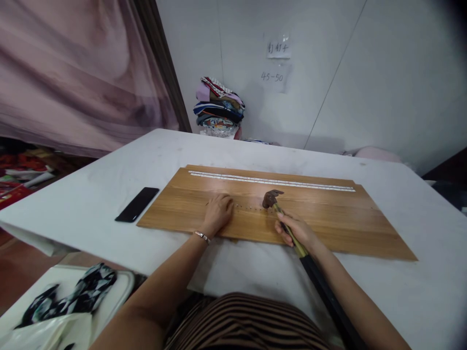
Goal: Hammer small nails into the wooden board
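Note:
My right hand (294, 229) is wrapped round the handle of a claw hammer (301, 250), close behind its rusty head. The hammer head (270, 198) is over the wooden board (328, 218), its claw turned away to the right; whether it touches the board I cannot tell. On the board's left half rests my left hand (219, 212), fingers curled down and pressed together, with whatever they hold hidden. A short row of small nails (250, 207) runs across the board between both hands. A small dark sliver shows at the left hand's left side.
Two white measuring strips (272, 181) lie along the board's far edge. A black phone (137, 204) is left of the board on the white-covered table (109, 180). Folded clothes (219, 109) are stacked behind, against the wall. A white stool (124, 284) with patterned cloth stands lower left.

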A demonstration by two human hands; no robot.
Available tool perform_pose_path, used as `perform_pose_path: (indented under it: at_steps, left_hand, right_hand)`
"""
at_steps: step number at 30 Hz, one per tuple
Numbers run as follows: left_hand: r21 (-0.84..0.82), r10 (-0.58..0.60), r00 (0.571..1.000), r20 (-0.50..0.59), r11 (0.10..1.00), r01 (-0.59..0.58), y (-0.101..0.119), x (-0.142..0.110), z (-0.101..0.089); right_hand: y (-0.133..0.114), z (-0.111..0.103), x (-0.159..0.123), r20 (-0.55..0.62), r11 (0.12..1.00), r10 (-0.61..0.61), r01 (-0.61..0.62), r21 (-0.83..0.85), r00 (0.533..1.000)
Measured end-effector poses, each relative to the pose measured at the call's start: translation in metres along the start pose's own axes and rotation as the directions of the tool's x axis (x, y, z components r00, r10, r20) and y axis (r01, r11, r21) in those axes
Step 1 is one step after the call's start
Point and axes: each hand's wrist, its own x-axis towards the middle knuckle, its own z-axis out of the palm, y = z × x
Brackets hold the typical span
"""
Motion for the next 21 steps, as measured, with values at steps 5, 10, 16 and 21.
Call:
perform_pose_path:
  at_steps: [5, 10, 16, 21]
  left_hand:
    - [0.007, 0.014, 1.000, -0.001, 1.000, -0.014, 0.001, 0.000, -0.001]
    - [0.009, 0.025, 1.000, 0.007, 1.000, -0.025, 0.001, 0.000, 0.000]
    - [0.006, 0.028, 1.000, 0.010, 1.000, -0.028, 0.002, 0.001, 0.000]
    - [0.019, 0.026, 1.000, 0.011, 0.999, -0.026, 0.003, 0.001, 0.000]
  right_hand:
    - [0.000, 0.000, 0.000, 0.003, 1.000, 0.007, -0.007, -0.016, 1.000]
    - [0.000, 0.001, -0.001, 0.005, 0.999, -0.031, 0.031, 0.017, 1.000]
    - [-0.025, 0.007, -0.005, -0.024, 0.995, -0.056, 0.058, 0.087, 0.998]
    - [-0.060, -0.001, -0.005, 0.025, 0.999, -0.005, 0.006, -0.032, 1.000]
